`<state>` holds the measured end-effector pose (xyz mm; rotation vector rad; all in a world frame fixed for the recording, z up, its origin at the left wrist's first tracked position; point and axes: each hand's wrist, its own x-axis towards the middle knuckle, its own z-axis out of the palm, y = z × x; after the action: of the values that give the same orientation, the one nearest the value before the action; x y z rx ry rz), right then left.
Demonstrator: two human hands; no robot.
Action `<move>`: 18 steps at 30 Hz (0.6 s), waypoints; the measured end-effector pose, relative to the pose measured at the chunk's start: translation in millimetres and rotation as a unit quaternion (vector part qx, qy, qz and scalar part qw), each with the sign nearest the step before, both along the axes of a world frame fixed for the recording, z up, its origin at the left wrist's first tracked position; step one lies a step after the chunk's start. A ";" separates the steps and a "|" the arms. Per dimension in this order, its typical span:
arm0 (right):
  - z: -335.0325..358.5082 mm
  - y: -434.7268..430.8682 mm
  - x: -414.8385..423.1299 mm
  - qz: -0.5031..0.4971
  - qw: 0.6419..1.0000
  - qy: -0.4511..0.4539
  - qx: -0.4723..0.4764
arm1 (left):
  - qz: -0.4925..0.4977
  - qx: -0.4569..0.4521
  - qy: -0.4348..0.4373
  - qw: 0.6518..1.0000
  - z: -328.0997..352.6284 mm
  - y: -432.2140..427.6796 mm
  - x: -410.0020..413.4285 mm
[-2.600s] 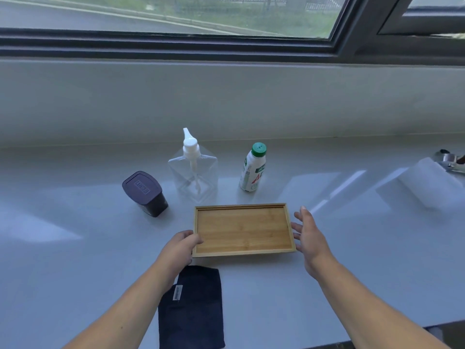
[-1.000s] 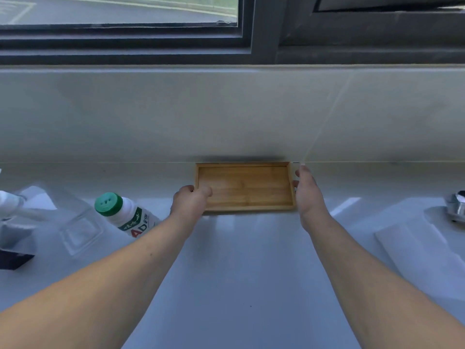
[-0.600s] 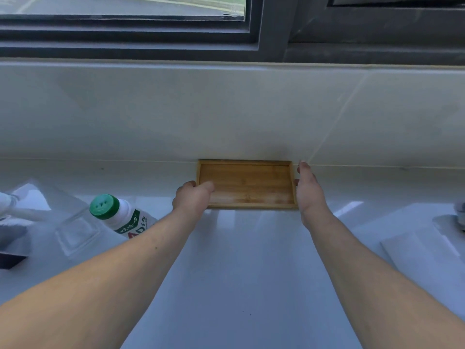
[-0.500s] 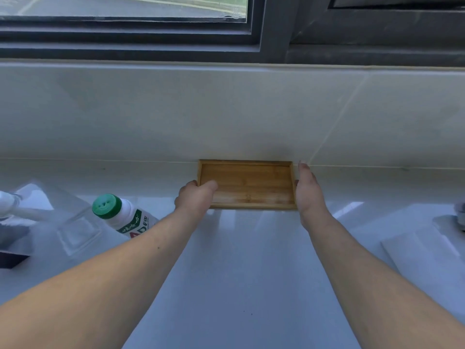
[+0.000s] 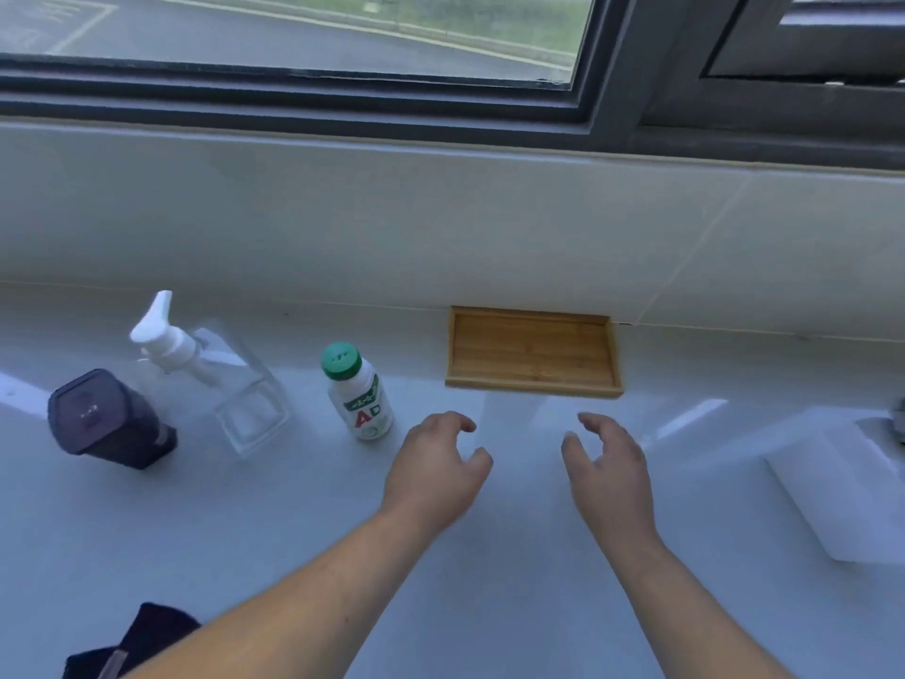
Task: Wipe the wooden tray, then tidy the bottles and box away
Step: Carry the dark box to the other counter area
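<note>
The wooden tray [image 5: 534, 352] lies flat against the back wall of the white counter, with nothing on it. My left hand [image 5: 436, 475] and my right hand [image 5: 609, 475] hover over the counter in front of the tray, both with fingers apart and holding nothing. To the left stand a small white bottle with a green cap [image 5: 357, 392], a clear pump bottle [image 5: 220, 379] and a dark purple box [image 5: 105, 419]. A dark cloth [image 5: 132, 644] shows at the bottom left, partly hidden by my left forearm.
A white folded towel or paper [image 5: 847, 492] lies at the right, with a bit of metal fitting [image 5: 898, 426] at the frame edge. A tiled wall [image 5: 440, 227] and a dark window frame [image 5: 636, 90] rise behind the counter.
Both hands have let go of the tray and drawn back toward me. The tray stays against the wall. The view has shifted, so the bottles and box show fully.
</note>
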<state>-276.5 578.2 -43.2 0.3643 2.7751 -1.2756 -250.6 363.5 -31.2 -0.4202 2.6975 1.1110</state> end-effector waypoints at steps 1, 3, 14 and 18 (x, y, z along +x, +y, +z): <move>-0.7 -8.8 13.2 0.005 1.000 -0.003 0.002 | -0.006 -0.006 0.002 1.000 -1.3 -9.2 14.9; -0.9 -30.7 37.6 0.011 1.000 -0.008 0.006 | -0.007 -0.016 0.008 1.000 -3.4 -32.4 44.2; 38.8 -247.9 151.0 0.090 0.996 -0.001 -0.018 | 0.068 -0.041 0.043 0.996 37.7 -256.7 179.6; 61.3 -336.0 178.0 0.128 0.990 0.015 -0.049 | 0.090 -0.096 0.055 0.990 71.6 -356.1 205.8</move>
<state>-98.5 242.3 18.2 -0.0169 2.6599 -1.3550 -44.8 7.4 40.3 -0.6642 2.9252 0.9443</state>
